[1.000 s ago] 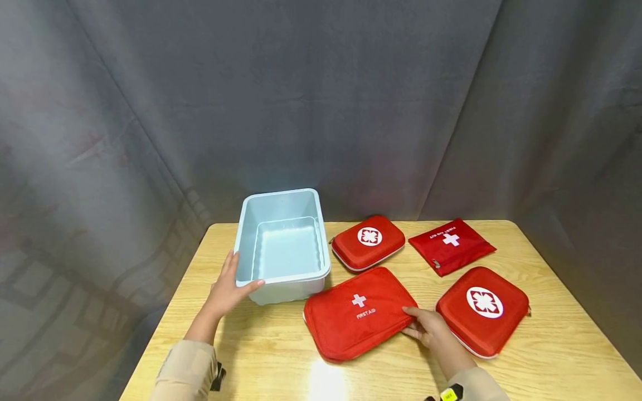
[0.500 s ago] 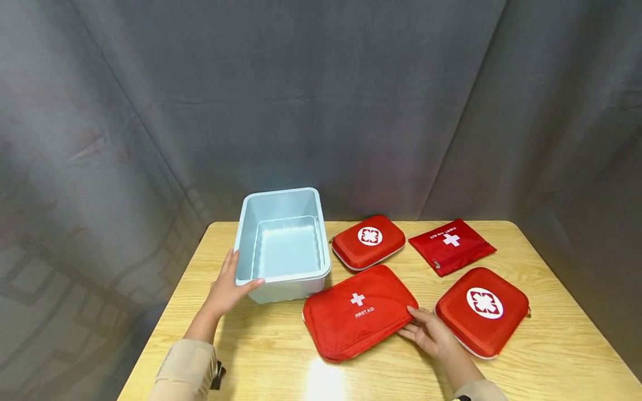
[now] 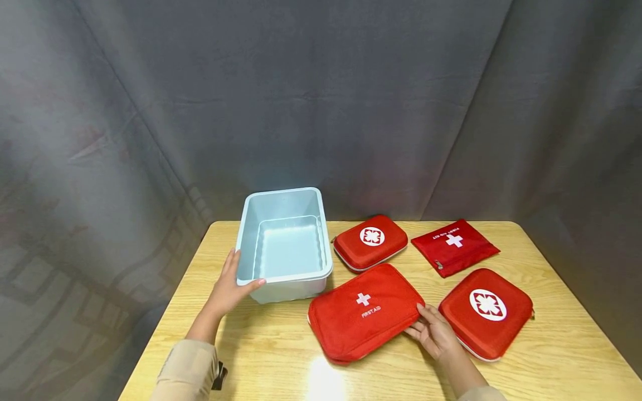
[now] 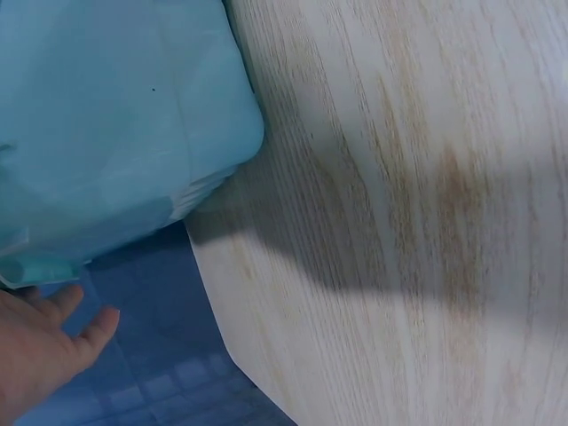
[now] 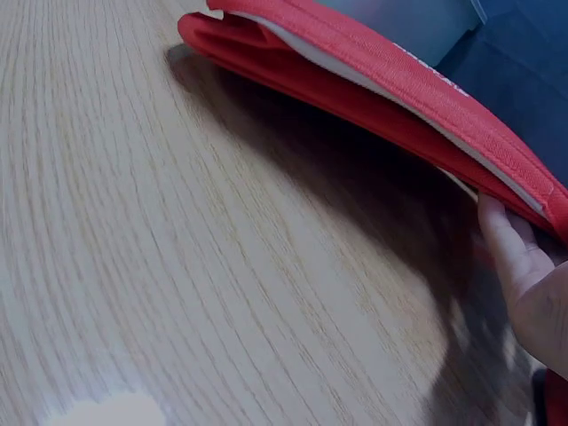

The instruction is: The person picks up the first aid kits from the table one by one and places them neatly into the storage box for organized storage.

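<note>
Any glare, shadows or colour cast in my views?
Head: bright glare on the pale wooden tabletop, bottom centre; left wrist: cool cast, shadow beside the light-blue rectangular plastic bin; right wrist: glare bottom left, dark shadow below the red rectangular fabric pouch.

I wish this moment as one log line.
left hand: touches bin; right hand: holds FIRST AID pouch, edge raised; other kits: on table

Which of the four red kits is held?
The rectangular red fabric pouch reading FIRST AID, without KIT: it alone has the right hand gripping its edge.
</note>
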`<state>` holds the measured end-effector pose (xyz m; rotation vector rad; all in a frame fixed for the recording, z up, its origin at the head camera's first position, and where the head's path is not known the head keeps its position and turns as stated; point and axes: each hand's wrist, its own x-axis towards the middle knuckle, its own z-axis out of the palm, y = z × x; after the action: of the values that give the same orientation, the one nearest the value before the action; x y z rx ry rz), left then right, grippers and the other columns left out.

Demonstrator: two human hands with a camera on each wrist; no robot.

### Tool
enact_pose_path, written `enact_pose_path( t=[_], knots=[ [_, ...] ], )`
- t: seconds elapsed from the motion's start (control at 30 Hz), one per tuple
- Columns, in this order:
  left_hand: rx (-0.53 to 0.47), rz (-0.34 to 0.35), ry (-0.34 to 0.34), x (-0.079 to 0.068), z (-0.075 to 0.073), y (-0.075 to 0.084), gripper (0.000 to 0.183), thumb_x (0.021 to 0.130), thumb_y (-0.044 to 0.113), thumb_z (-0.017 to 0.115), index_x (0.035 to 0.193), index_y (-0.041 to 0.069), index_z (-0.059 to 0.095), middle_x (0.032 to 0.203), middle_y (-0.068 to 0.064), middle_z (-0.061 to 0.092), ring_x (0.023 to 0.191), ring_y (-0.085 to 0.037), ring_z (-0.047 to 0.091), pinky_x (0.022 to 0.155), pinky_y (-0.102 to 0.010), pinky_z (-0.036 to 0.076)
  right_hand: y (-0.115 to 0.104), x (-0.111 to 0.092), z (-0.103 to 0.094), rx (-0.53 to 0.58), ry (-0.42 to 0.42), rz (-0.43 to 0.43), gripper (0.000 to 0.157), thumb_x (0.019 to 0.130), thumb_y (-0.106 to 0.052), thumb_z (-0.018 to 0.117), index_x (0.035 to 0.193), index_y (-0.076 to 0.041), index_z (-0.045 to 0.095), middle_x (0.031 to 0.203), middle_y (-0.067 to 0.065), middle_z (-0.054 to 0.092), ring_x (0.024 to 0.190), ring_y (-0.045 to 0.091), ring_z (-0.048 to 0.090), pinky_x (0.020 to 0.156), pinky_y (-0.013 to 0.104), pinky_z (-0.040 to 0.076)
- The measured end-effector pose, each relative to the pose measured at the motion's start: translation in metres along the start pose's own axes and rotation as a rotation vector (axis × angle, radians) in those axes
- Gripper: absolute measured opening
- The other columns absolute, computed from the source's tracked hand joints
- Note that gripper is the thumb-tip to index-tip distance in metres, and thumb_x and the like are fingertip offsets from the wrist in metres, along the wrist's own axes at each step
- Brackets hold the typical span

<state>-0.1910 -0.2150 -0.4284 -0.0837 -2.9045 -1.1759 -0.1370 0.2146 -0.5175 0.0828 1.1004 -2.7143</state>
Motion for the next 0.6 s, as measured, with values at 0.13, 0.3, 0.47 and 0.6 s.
enact_pose_path(
  t=[0.13, 0.3, 0.47, 0.6],
  knots=[
    [-0.040, 0.011, 0.003, 0.000, 0.001, -0.001, 0.099, 0.072, 0.046, 0.064, 0.139, 0.007, 0.002, 0.143, -0.008, -0.008, 0.125, -0.040, 0.009, 0.092, -0.057, 0.017, -0.001, 0.000, 0.000, 0.014, -0.018, -0.010, 0.021, 0.094, -0.012, 0.032, 0.084, -0.014, 0.050, 0.090, 0.002, 0.062, 0.086, 0.020, 0.060, 0.072, 0.041, 0.046],
    [-0.067, 0.018, 0.010, 0.000, 0.002, -0.002, 0.100, 0.072, 0.044, 0.065, 0.139, 0.007, 0.001, 0.143, -0.008, -0.008, 0.125, -0.039, 0.008, 0.093, -0.057, 0.016, -0.006, 0.000, 0.004, 0.040, -0.002, -0.018, 0.018, 0.094, -0.011, 0.033, 0.085, -0.013, 0.049, 0.090, 0.002, 0.062, 0.086, 0.020, 0.059, 0.071, 0.042, 0.046],
    [-0.009, 0.008, 0.012, -0.001, 0.002, 0.000, 0.099, 0.072, 0.049, 0.062, 0.139, 0.008, 0.002, 0.143, -0.007, -0.008, 0.123, -0.043, 0.013, 0.091, -0.060, 0.018, -0.010, -0.002, 0.006, 0.078, -0.058, -0.041, 0.019, 0.094, -0.009, 0.031, 0.087, -0.012, 0.048, 0.093, 0.003, 0.061, 0.089, 0.022, 0.059, 0.072, 0.043, 0.046],
    [0.072, 0.020, 0.023, -0.002, 0.001, 0.002, 0.098, 0.073, 0.052, 0.059, 0.139, 0.006, 0.004, 0.143, -0.008, -0.006, 0.121, -0.042, 0.019, 0.088, -0.065, 0.012, -0.012, -0.003, 0.001, 0.098, -0.141, -0.070, 0.018, 0.094, -0.010, 0.034, 0.087, -0.011, 0.051, 0.093, 0.003, 0.061, 0.089, 0.021, 0.059, 0.072, 0.041, 0.046]
  ],
)
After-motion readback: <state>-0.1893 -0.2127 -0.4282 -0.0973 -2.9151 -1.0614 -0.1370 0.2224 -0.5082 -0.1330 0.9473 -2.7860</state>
